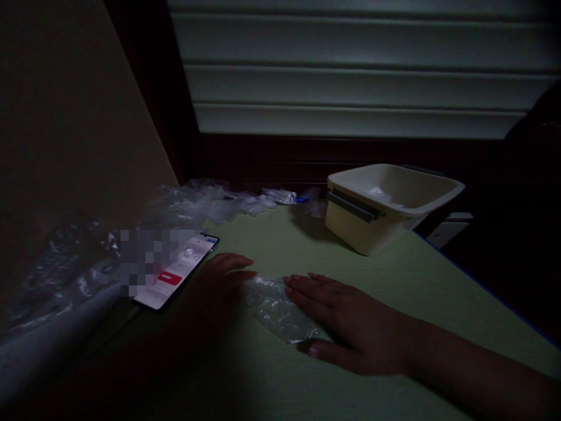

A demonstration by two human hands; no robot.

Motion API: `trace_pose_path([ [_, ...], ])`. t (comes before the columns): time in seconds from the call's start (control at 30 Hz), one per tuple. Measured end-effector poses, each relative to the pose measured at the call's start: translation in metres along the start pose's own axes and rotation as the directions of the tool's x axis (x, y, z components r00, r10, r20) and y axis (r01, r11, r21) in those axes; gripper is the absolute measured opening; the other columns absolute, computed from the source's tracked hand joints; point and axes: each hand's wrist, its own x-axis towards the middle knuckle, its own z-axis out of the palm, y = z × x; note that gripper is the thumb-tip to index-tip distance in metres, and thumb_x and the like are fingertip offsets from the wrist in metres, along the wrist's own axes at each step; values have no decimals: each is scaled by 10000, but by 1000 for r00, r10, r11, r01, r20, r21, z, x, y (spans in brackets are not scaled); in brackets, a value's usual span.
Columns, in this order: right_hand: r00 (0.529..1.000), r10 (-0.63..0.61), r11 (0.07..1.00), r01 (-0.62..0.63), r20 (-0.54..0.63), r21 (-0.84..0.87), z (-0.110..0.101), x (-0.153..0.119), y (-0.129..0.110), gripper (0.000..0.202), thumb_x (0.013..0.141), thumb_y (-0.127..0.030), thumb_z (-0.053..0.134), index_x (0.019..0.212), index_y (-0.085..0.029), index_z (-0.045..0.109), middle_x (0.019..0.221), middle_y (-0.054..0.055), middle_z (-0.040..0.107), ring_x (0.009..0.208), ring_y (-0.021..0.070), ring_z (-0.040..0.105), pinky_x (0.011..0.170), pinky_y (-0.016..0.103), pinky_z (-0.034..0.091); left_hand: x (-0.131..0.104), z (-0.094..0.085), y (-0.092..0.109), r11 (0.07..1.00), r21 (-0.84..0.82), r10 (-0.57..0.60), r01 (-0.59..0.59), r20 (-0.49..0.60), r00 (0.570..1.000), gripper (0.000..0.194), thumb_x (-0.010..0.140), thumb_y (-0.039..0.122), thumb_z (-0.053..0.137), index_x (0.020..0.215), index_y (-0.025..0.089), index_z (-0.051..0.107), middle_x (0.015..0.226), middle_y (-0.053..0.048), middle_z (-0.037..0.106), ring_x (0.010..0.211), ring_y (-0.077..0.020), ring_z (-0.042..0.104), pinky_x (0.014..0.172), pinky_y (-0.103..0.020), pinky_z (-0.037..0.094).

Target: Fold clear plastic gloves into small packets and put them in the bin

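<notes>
Pretty dim in here, so bear with me. Closest in, lower right of the frame, the right hand [350, 318] is palm-down on a crinkly clear plastic bag [284, 318], fingers straight and together, thumb stuck out to the side, not curled round anything.

The bag lies just right of bottom centre, flat on the pale green tabletop [263, 240]. From the right fingertips it runs left and down the frame; the part I can see slants from upper left to lower right. Can't swear to its true long axis, since the right hand covers some of it. That hand's the nearer one, overlapping the bag.

The left hand [223, 280] comes in from lower left, fingers stretched out with a slight bend, tips right at the bag's upper-left corner. Too dark to tell if it's pinching any film.

Just past that hand, left of centre, there's a lit smartphone [175, 278] with a red button on screen. Further back, a heap of loose clear plastic [188, 202] and, right of centre, a cream plastic bin [355, 222] with something whitish inside. Slatted shutter [342, 76] across the top.
</notes>
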Motion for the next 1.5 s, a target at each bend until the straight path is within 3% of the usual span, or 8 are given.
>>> trace_pose_path([
  [0.17,1000,-1,1000,1,-22,15,0,2,-1,700,909,-484,460,1418,-15,354,1471,230,315,1353,313,326,1107,489,256,-1,-5,11,980,100,173,-171,-18,985,308,878,39,415,1118,197,525,1175,-79,559,1116,-207,510,930,-403,465],
  [0.3,1000,-9,1000,9,-24,25,1,2,-1,698,903,-468,477,1417,-12,354,1468,231,320,1353,309,329,1105,490,261,1,-11,20,945,141,288,-294,61,956,368,831,4,391,1147,158,496,1179,-97,582,1145,-204,508,934,-362,472],
  [0.4,1000,4,1000,-4,-11,17,-1,1,-1,702,900,-469,478,1419,-13,351,1471,227,314,1352,311,330,1105,491,260,2,-12,27,912,219,327,-346,118,938,309,808,46,396,1073,113,539,1058,-109,647,1031,-212,576,889,-342,501],
  [0.57,1000,-1,1000,2,-10,21,-1,0,0,706,903,-471,473,1427,-19,334,1476,223,298,1363,303,307,1100,498,267,1,-12,37,905,294,262,-309,189,947,299,749,57,404,974,108,594,942,-106,679,855,-213,631,776,-323,542],
  [0.9,998,13,1000,-12,-59,14,-3,4,0,698,898,-461,489,1406,1,364,1453,257,336,1342,326,345,1087,514,289,-4,-12,36,938,215,194,-272,324,926,425,744,48,415,1151,99,527,1182,-140,619,1145,-228,559,951,-341,490],
  [1.17,1000,-1,1000,1,-22,-9,-8,27,-21,725,913,-508,440,1405,20,360,1445,262,356,1340,334,345,1101,471,277,0,-14,40,935,177,238,-308,331,913,401,723,71,442,1097,50,585,1153,-177,620,1124,-274,563,980,-398,470],
  [1.33,997,68,996,-70,47,50,-10,27,-26,787,890,-549,460,1428,7,318,1476,253,272,1364,344,284,1103,489,270,0,-15,43,934,187,225,-305,355,907,438,713,48,442,1127,32,583,1186,-196,604,1146,-280,551,979,-405,472],
  [1.5,977,155,987,-161,145,29,-13,8,-15,818,903,-563,422,1454,8,223,1501,241,143,1394,342,167,1115,537,206,2,-14,42,952,151,196,-265,362,911,423,714,36,436,1112,41,579,1176,-197,611,1128,-282,564,960,-415,489],
])
